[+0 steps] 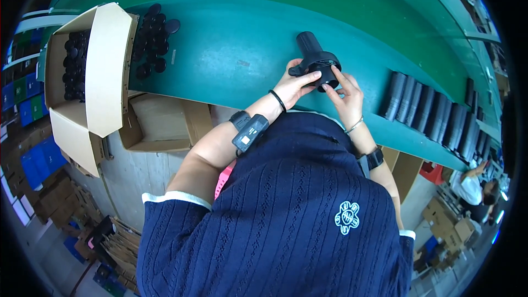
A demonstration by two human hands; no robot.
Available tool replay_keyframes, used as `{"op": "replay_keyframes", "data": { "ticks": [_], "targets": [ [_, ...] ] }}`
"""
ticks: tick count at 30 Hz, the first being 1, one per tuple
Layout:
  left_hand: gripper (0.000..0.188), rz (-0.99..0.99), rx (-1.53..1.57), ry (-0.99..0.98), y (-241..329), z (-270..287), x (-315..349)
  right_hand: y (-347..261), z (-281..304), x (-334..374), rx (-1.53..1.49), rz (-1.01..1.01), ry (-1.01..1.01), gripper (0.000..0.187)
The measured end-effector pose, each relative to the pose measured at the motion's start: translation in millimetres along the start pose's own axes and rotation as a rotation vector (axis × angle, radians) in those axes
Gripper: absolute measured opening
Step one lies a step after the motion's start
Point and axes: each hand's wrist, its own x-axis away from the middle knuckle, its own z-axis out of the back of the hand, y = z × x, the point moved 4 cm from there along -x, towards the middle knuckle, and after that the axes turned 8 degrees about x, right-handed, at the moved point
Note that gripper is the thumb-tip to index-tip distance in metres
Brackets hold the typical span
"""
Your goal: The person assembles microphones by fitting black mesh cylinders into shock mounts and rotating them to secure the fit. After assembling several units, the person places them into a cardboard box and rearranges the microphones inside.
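At the front edge of the green worktop, both hands are on a black plastic fitting (309, 44). It has a ribbed tube pointing away from me, a wide round collar and a short wider cylinder nearer to me. My left hand (297, 83) grips its left side, thumb laid across the near cylinder. From the right, my right hand (348, 96) presses its thumb and fingertips against the collar and the cylinder's rim. The palm-side fingers are partly hidden behind the fitting.
Loose black round caps (157, 36) lie at the worktop's left end, beside an open cardboard box (110, 71) of similar caps. Rows of stacked black discs (404, 96) line the right side. Below the worktop stands another carton (159, 121). A person (472, 190) is at the far right.
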Motion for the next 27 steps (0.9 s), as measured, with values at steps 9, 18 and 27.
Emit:
{"op": "replay_keyframes", "data": {
  "ticks": [9, 18, 27],
  "targets": [
    [0.079, 0.040, 0.090, -0.032, -10.1, 11.5, -5.8, 4.6, -7.1, 3.1, -0.194, -0.042, -0.022, 0.052],
    [0.067, 0.065, 0.132, -0.087, -2.0, 1.4, 0.0, 3.0, -3.1, -2.6, -0.223, 0.018, 0.036, 0.045],
    [0.034, 0.168, 0.105, -0.050, 0.6, -11.1, 1.6, -8.3, 11.1, -15.8, -0.200, 0.049, 0.050, 0.042]
  ]
}}
